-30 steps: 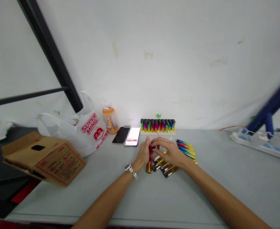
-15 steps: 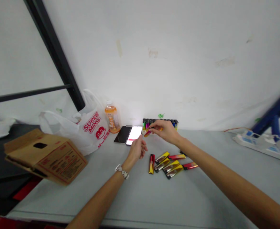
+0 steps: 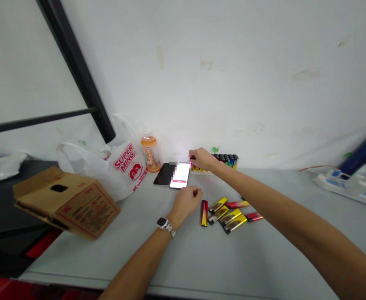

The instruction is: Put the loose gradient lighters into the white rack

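Right hand (image 3: pixel 199 158) shifted to tray (image 3: pixel 205 172) of lighters (image 3: pixel 230 161), grip unclear, left hand (image 3: pixel 186 201) empty, loosely curled

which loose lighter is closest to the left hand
The red-and-gold lighter at the left end of the loose ones, nearest the left hand; the others lie farther right, slanted or crosswise.

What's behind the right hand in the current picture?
Upright lighters in a pale tray; black tops show beside the right hand, lower bodies beneath it. The tops directly behind the hand are covered.
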